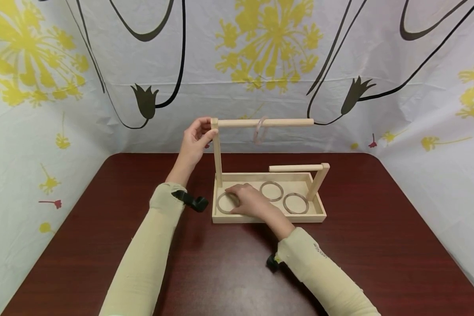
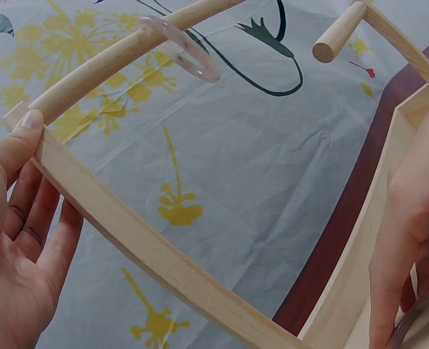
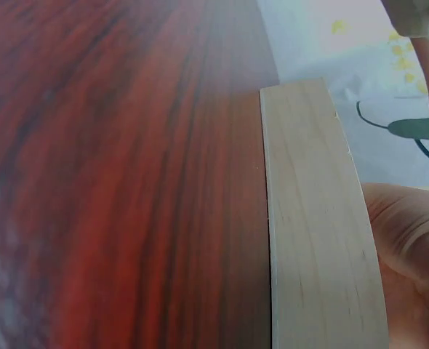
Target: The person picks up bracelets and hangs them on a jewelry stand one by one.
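Note:
A pale wooden tray (image 1: pixel 268 218) stands mid-table with a tall post (image 1: pixel 217 153) at its left and a short post (image 1: pixel 317 180) at its right. My left hand (image 1: pixel 205 131) grips the top of the tall post, thumb pressed on its end (image 2: pixel 27 123). A translucent pink ring (image 1: pixel 260 130) hangs on the post's top dowel (image 1: pixel 284 123). My right hand (image 1: pixel 237 195) lies in the tray's left end, fingertips bent down onto a metal ring (image 1: pixel 222 204). Two more metal rings (image 1: pixel 271 191) (image 1: pixel 295 203) lie flat in the tray.
The tray sits on a dark red table (image 1: pixel 379 245), whose wood fills the right wrist view (image 3: pixel 127 182) beside the tray wall (image 3: pixel 316 218). A floral cloth (image 1: pixel 102 66) screens the back and both sides. Black wrist straps (image 1: pixel 193 201) sit on both sleeves.

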### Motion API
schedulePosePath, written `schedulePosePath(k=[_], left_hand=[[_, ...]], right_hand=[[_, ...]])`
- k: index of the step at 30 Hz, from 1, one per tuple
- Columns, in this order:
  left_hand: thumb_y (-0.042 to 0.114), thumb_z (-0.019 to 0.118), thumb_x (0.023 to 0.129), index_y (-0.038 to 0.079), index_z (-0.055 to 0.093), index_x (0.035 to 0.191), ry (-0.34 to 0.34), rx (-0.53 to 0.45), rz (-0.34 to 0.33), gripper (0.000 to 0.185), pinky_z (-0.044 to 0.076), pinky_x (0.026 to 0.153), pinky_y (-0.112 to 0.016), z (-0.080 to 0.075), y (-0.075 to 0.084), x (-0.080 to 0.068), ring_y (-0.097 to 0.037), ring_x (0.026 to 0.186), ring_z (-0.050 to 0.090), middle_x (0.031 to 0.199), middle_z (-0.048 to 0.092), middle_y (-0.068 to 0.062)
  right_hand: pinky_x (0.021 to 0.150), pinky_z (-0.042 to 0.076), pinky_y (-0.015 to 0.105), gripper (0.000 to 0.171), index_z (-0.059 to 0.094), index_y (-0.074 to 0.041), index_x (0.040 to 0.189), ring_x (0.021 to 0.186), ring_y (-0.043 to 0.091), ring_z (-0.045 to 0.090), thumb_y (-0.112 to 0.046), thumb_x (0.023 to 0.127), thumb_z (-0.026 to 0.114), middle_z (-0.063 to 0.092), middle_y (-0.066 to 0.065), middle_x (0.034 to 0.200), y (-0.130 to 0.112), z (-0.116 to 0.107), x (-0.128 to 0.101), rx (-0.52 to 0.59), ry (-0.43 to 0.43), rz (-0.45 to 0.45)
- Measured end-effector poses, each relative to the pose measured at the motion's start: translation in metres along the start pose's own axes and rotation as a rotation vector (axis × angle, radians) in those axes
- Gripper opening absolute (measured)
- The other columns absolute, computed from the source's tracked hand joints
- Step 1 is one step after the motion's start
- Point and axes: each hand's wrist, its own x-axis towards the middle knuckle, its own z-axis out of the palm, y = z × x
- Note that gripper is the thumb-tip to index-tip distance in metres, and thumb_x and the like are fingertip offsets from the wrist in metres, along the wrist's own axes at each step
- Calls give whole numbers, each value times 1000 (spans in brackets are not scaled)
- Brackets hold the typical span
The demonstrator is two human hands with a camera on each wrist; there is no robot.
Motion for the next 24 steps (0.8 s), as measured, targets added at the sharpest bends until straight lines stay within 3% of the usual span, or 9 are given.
schedulePosePath(k=[6,11,18,24], left_hand=[[10,62,99,-2,55,130,-1,-1,-3,34,43,64,-21,0,-1,0,-5,81,57,102,61,6],[8,61,99,-2,55,130,2,-1,-4,33,43,63,-21,0,-1,1,-5,79,57,100,61,10],[8,61,98,-2,56,129,4,1,-6,33,43,62,-21,0,0,1,-5,79,57,99,61,11],[10,63,98,0,57,129,7,2,-10,33,43,62,-21,0,0,0,-6,77,56,99,63,8]], right_hand=[[104,46,43,58,64,-10,131,120,32,59,-23,78,85,65,11,132,2,2,-1,-3,-4,1],[99,48,43,60,64,-13,132,120,33,58,-29,78,85,64,10,132,5,3,-3,45,18,19],[89,49,40,64,62,-12,133,106,25,58,-33,78,85,64,9,124,6,2,-6,109,56,11],[92,50,39,66,61,-10,135,106,23,59,-32,78,85,63,10,124,7,1,-7,136,89,2]])
